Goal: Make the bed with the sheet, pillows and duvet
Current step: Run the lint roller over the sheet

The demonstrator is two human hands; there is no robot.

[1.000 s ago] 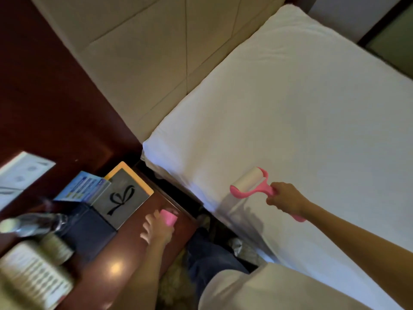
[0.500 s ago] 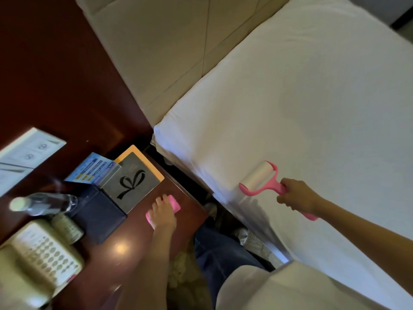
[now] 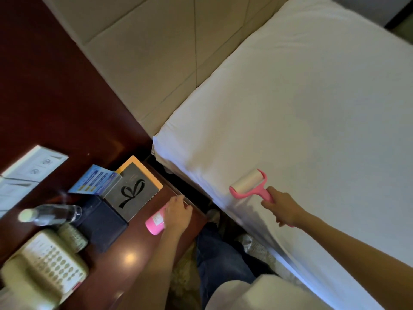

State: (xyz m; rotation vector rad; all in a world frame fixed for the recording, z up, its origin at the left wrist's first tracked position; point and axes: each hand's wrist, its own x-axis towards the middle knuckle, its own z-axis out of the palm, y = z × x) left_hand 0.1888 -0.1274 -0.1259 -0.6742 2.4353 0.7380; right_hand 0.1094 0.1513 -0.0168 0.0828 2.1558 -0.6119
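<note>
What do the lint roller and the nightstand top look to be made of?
Lint roller: pink frame looks like smooth moulded plastic, evenly coloured; the drum seems pale paper. Nightstand top: reddish wood or veneer, glossy, given the bright light reflection.

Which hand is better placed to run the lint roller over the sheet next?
Right: the right hand grips the pink lint roller, its roll on the white sheet. The left hand is at the nightstand.
</note>
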